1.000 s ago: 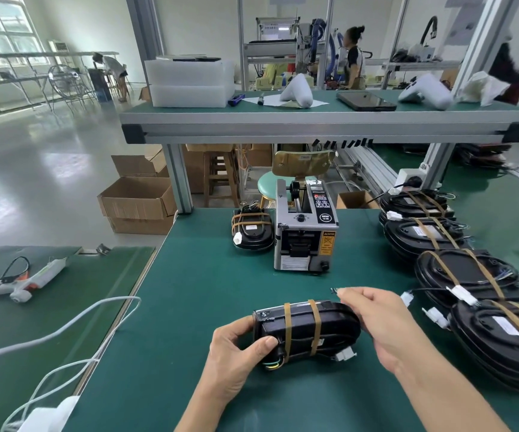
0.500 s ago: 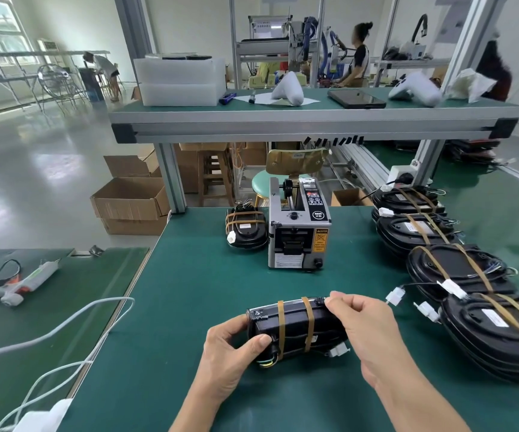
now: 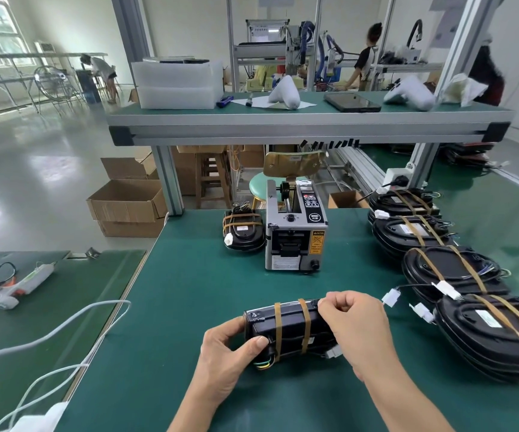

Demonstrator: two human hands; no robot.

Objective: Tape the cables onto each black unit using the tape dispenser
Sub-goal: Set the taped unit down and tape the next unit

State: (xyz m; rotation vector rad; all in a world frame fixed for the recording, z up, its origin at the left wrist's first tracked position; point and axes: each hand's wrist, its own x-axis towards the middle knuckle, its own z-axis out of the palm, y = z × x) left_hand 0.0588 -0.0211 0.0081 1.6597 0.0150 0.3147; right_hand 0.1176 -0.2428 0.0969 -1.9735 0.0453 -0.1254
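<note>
In front of the grey box-shaped tape dispenser (image 3: 295, 232), the left hand (image 3: 230, 353) grips a black plastic unit (image 3: 289, 333) on the green worktop (image 3: 189, 307). The right hand (image 3: 354, 325) pinches something unclear at its top edge. Two tan strips already bind it; next probably comes setting it aside.

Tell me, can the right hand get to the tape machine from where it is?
Probably yes. The right hand is busy pinching the top edge of the black unit, but only bare green mat lies between it and the tape dispenser straight ahead. It would have to let go first.
</note>
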